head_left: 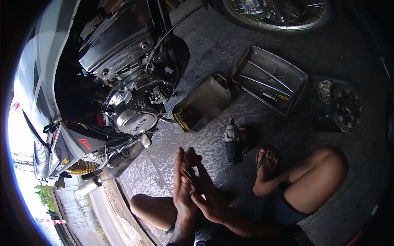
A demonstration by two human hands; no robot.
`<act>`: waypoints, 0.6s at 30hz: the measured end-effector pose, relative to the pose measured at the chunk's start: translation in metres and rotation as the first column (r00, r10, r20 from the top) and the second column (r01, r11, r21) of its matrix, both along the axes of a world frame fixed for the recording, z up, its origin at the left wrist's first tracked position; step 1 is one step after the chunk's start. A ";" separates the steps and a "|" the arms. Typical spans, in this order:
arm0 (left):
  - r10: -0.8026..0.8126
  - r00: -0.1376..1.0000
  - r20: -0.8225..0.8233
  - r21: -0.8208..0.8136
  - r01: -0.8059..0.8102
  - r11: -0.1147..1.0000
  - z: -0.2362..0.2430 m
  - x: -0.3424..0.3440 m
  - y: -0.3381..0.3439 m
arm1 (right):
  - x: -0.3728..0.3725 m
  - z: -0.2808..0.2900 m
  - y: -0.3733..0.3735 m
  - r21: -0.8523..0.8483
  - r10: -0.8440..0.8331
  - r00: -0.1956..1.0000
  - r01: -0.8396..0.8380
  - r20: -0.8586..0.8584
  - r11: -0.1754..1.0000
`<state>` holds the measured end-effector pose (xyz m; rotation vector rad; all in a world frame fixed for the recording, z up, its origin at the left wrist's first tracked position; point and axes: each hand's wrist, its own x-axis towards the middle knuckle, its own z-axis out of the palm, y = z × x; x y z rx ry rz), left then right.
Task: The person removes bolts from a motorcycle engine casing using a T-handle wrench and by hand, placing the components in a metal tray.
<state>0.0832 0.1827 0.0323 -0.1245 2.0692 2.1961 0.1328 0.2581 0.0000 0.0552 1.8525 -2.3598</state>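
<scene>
My left hand (pixel 182 189) and my right hand (pixel 207 196) are raised together in front of my lap, palms facing each other. A thin brownish piece with a curved edge (pixel 189 174) shows between them; its kind is hard to make out. The left fingers are stretched straight along one side of it. On the other side the right fingers bend round it, partly hidden in shadow. Ahead of my hands, a cordless impact wrench (pixel 232 143) rests on the floor. To the left stands a motorcycle, its round silver engine cover (pixel 138 122) turned toward me.
An open, oil-stained plastic container (pixel 207 100) lies beside the engine. Farther right, a metal tray (pixel 303 78) holds several long tools and a yellow-handled screwdriver (pixel 282 97). Near it lies a perforated disc (pixel 348 110). A spoked wheel (pixel 279 28) is at the far edge.
</scene>
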 end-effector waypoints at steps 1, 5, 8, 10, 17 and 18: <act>-0.035 0.999 0.021 -0.028 0.036 0.999 -0.011 0.017 -0.007 | -0.001 0.000 -0.003 -0.036 -0.036 0.999 0.036 -0.001 0.999; -0.300 0.951 0.075 -0.411 0.304 0.860 -0.018 0.038 -0.016 | -0.012 -0.003 -0.003 -0.143 -0.275 0.961 0.275 0.016 0.951; -0.417 0.904 0.095 -0.511 0.404 0.759 -0.017 0.052 -0.012 | -0.021 -0.004 0.006 -0.264 -0.422 0.902 0.430 0.090 0.863; -0.500 0.863 0.065 -0.429 0.477 0.767 -0.024 0.061 -0.001 | -0.031 0.005 0.025 -0.367 -0.476 0.859 0.511 0.187 0.778; 0.001 0.983 -0.183 -0.208 -0.039 0.977 -0.041 0.036 -0.013 | -0.100 0.016 0.097 -0.090 -0.867 0.498 0.864 0.004 0.496; 0.044 0.987 -0.154 -0.199 -0.075 0.977 -0.044 0.033 -0.017 | -0.113 0.024 0.119 0.016 -0.872 0.469 0.880 0.141 0.475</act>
